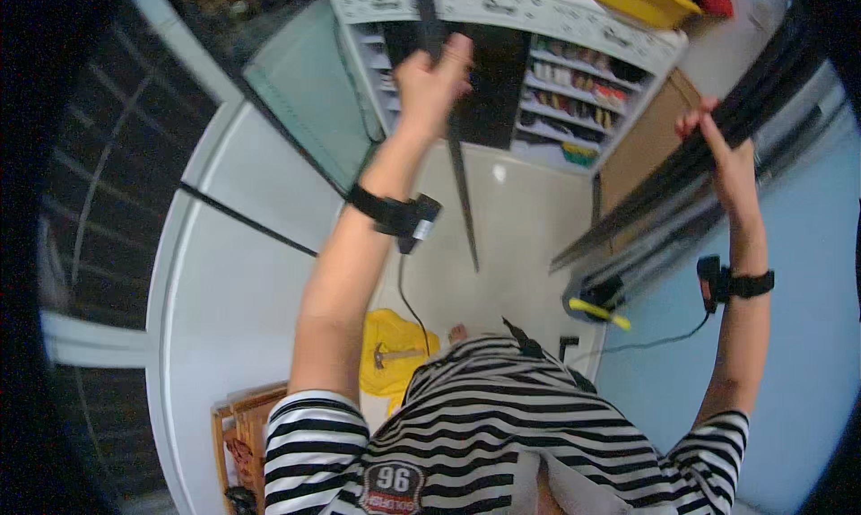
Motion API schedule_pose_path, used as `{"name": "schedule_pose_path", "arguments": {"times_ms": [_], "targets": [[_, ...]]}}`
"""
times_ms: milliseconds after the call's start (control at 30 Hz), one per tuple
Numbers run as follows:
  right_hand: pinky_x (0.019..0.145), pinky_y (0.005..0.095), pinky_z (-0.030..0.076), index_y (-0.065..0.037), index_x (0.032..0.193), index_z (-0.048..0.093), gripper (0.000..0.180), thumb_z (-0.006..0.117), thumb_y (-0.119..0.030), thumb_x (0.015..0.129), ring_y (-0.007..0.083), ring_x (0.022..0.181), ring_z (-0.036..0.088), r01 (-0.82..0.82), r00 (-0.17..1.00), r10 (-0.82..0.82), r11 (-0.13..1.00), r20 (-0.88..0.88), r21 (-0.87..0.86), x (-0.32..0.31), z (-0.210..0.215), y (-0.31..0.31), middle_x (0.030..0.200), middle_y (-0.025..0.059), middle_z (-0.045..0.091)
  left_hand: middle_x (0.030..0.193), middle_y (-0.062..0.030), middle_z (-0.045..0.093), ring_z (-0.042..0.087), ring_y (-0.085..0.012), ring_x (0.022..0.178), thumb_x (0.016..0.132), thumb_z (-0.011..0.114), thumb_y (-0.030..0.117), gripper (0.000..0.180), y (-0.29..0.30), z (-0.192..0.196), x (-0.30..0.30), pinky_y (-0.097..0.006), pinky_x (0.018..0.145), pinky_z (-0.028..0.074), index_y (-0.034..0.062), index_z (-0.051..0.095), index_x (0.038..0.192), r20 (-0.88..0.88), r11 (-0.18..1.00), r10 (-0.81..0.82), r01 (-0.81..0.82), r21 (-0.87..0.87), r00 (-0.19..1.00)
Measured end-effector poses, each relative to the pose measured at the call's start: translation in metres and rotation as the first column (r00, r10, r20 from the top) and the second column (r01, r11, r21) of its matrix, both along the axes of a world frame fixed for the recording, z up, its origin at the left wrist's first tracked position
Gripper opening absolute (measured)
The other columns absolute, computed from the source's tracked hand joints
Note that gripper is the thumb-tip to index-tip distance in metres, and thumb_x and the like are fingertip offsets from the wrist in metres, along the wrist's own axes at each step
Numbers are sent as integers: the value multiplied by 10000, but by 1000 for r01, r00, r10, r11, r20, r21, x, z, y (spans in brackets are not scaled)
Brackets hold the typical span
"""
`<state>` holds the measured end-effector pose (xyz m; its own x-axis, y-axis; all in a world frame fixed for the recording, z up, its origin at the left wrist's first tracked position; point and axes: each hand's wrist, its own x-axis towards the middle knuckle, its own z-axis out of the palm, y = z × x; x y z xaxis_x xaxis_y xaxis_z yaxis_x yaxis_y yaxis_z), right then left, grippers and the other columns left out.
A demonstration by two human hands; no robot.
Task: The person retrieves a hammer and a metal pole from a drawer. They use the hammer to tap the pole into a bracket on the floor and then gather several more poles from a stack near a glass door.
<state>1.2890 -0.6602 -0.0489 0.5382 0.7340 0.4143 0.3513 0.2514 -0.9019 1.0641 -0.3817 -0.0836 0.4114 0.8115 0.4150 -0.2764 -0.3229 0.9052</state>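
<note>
Fingers (458,50) of your L hand (428,89), 12 o'clock, are curled round a long dark strip (461,181), its tail against the pale, glossy floor (525,219). Your R hand (734,167), 2–3 o'clock, is on a blurred dark bundle (659,176); can't tell how tightly. White shoe rack (556,17) approx 1 o'clock; blue wall (798,362) 4 o'clock; hammer (395,357) on yellow cloth-like item (386,331) 6–7 o'clock.

The bar (458,161) is black, the shirt (502,398) striped.
</note>
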Motion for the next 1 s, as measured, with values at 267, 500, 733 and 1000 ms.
{"name": "schedule_pose_path", "arguments": {"times_ms": [267, 500, 733, 1000], "targets": [[858, 367, 456, -12, 1083, 444, 246, 512, -142, 885, 224, 944, 551, 150, 966, -152, 988, 208, 29, 22, 30, -32, 929, 89, 539, 566, 38, 383, 334, -71, 491, 855, 559, 363, 331, 44, 13, -14, -225, 586, 391, 53, 514, 747, 207, 994, -101, 108, -19, 973], [644, 289, 488, -28, 1073, 448, 238, 513, -161, 886, 145, 718, 551, 200, 973, -221, 952, 70, 232, -14, 34, -33, 816, 55, 545, 570, 42, 313, 283, -75, 503, 866, 527, 384, 347, 77, 28, -44, -259, 654, 388, 58, 475, 759, 284, 984, -159, 175, -31, 945], [747, 370, 481, -57, 1086, 439, 269, 532, -199, 877, 196, 795, 551, 257, 954, -265, 963, 138, 76, 0, 52, -59, 814, 58, 528, 552, 42, 290, 263, -71, 501, 874, 531, 342, 321, 70, 47, -39, -274, 665, 366, 48, 471, 762, 351, 985, -145, 168, -36, 925], [871, 365, 455, -40, 1094, 450, 228, 487, -154, 899, 212, 931, 551, 65, 987, -43, 988, 157, -137, 48, 43, -81, 933, 67, 524, 551, 50, 280, 245, -67, 501, 865, 539, 352, 329, 81, 52, -33, -267, 668, 351, 45, 475, 765, 358, 977, -197, 214, -8, 913]]}}
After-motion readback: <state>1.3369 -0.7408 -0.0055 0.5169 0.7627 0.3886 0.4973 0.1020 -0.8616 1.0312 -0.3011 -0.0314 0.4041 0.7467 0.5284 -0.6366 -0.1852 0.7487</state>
